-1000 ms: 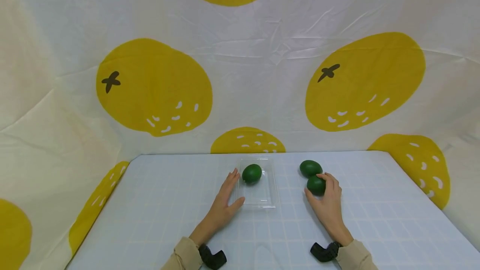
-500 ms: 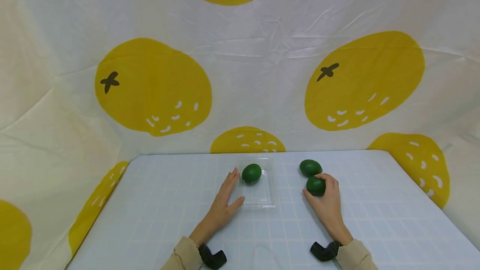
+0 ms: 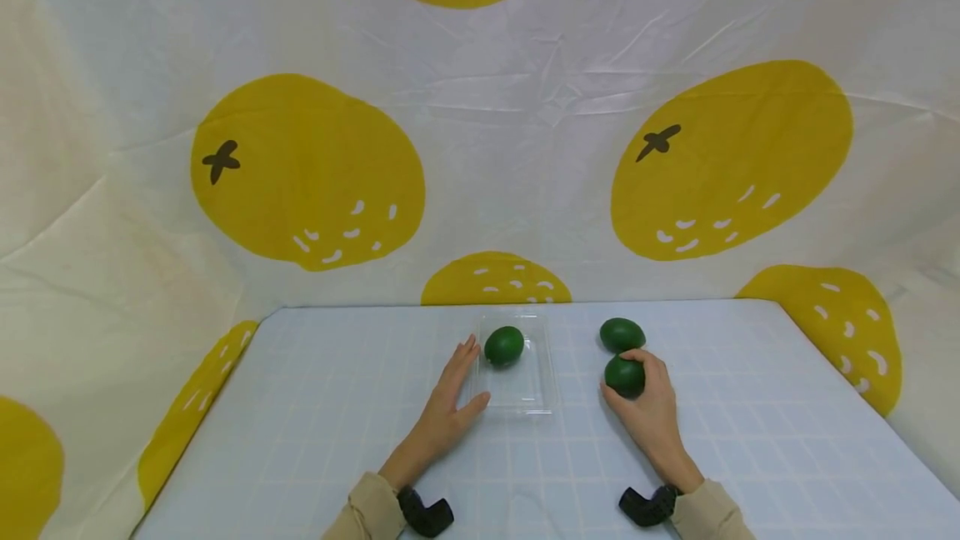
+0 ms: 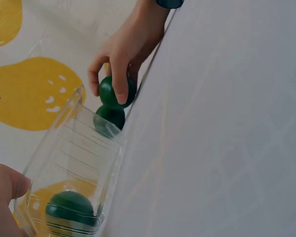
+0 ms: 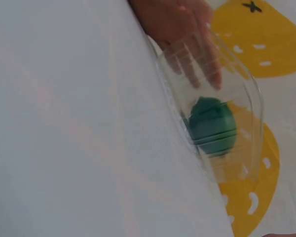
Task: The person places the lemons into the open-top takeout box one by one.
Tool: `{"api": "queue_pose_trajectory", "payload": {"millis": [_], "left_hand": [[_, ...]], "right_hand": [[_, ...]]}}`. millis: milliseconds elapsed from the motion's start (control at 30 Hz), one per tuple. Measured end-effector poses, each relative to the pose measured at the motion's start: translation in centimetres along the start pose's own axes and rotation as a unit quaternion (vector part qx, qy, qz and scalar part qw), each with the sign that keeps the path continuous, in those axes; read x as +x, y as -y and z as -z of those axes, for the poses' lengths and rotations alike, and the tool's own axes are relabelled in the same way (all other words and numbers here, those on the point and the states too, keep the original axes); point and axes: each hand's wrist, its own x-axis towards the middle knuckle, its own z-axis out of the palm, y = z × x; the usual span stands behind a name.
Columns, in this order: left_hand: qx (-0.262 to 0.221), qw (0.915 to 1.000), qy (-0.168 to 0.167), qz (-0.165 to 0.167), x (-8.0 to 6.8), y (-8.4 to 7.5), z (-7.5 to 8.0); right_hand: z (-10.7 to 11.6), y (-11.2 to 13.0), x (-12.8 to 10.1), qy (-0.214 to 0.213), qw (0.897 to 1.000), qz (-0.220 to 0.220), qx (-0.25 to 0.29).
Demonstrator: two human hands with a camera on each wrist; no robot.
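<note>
A clear plastic box stands on the table with one smooth dark green, egg-shaped fruit inside, towards its far left. Along the box's left side rests my left hand, fingers straight and thumb apart, touching the wall. To the right of the box, my right hand holds a second green fruit between thumb and fingers. Just behind that one lies a third green fruit on the cloth. The left wrist view shows the held fruit in the right hand's fingers, beyond the box.
A pale checked cloth covers the table. Behind it and at both sides hangs a white curtain printed with big yellow fruits. A black wrist device sits at the left cuff and another at the right one.
My right hand has shifted slightly left and nearer with its green fruit, which now shows more and sits a little further from the third fruit. My left hand stays put.
</note>
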Motion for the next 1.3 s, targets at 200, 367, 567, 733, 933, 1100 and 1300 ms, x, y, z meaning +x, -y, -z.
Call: {"api": "queue_pose_trajectory", "payload": {"millis": [200,367,567,733,933,1100,1300], "left_hand": [[-0.009,1.0,-0.003,-0.004,-0.1,-0.3,0.2],[-0.006,0.9999,-0.006,-0.008,-0.2,-0.4,0.3],[-0.008,0.9998,-0.01,-0.014,-0.1,-0.2,0.2],[-0.006,1.0,-0.005,-0.005,0.0,-0.4,0.2],[-0.005,1.0,-0.003,0.0,0.0,-0.7,0.3],[-0.004,1.0,-0.004,-0.004,0.1,-0.6,0.2],[-0.002,0.9998,-0.007,-0.017,0.2,-0.6,0.2]], "right_hand": [[-0.4,1.0,-0.2,0.016,1.0,0.018,0.017],[-0.5,2.4,0.4,0.019,0.999,0.025,0.045],[-1.1,4.4,1.5,0.031,0.996,0.006,0.079],[-1.8,6.5,2.3,0.049,0.993,-0.034,0.103],[-3.4,8.2,3.2,0.059,0.987,-0.038,0.143],[-4.7,9.0,3.6,0.066,0.984,0.008,0.166],[-6.4,8.9,3.7,0.085,0.981,0.074,0.161]]}}
